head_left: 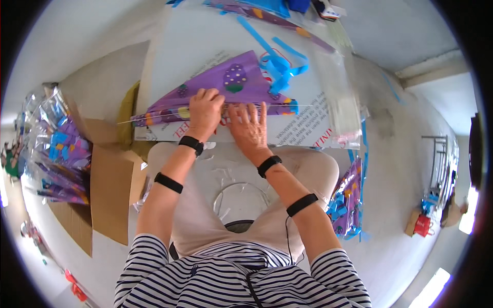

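Across the white board on the table lies a purple kite [210, 77] of thin printed fabric, its near edge gathered into a narrow roll. A thin pale rod [125, 122] pokes out of the roll's left end. My left hand [205, 114] is closed over the middle of the roll, fingers curled round it; the fingertips are partly hidden. Beside it, my right hand [249, 127] lies palm down with fingers stretched out and spread, pressing on the roll. Bright blue ribbon tails [280, 66] lie loosely crumpled at the kite's right corner.
Clear plastic sleeves [343, 110] lie along the right side of the board [177, 41]. More purple fabric [272, 19] is at the far edge. To the left stands an open cardboard box [110, 192] beside bagged kites [64, 149]; another bagged kite [348, 200] is at lower right.
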The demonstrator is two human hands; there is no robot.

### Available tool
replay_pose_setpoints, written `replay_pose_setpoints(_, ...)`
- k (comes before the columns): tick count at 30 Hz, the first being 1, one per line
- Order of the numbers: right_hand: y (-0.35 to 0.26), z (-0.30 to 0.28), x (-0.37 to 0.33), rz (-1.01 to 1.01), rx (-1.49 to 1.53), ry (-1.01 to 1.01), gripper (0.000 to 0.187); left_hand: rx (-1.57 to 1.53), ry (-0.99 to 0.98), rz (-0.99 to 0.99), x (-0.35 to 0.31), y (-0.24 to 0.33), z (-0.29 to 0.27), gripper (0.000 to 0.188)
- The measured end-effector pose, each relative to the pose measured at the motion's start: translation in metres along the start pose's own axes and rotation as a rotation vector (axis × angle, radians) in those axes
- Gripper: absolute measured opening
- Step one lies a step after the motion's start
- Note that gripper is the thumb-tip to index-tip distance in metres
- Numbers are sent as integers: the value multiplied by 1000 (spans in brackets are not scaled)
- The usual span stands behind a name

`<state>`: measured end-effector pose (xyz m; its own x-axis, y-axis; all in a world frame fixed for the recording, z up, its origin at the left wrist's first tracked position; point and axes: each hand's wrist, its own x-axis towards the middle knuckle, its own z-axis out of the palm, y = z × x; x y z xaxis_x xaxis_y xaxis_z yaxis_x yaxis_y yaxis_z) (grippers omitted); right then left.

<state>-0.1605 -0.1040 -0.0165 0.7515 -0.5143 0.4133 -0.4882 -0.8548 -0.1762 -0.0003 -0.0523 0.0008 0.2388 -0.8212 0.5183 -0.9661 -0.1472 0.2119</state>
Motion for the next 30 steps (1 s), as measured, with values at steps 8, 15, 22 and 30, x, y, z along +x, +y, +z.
replay_pose_setpoints(8, 9, 0, 0, -67, -30, -73, 56, 37, 36, 6, -3, 6, 4, 4)
replay_pose_setpoints(15, 10, 0, -2, -81, -3, -92, 60, 16, -70, -82, -14, -17, -11, 31)
replay_pose_setpoints(22, 11, 4, 0, -93, -37, -75, 62, 115, -261, -243, -36, -61, -28, 73)
replay_pose_setpoints(30, 16, 3, -5, -87, -17, -42, 62, 86, -285, -61, -1, -30, -33, 69)
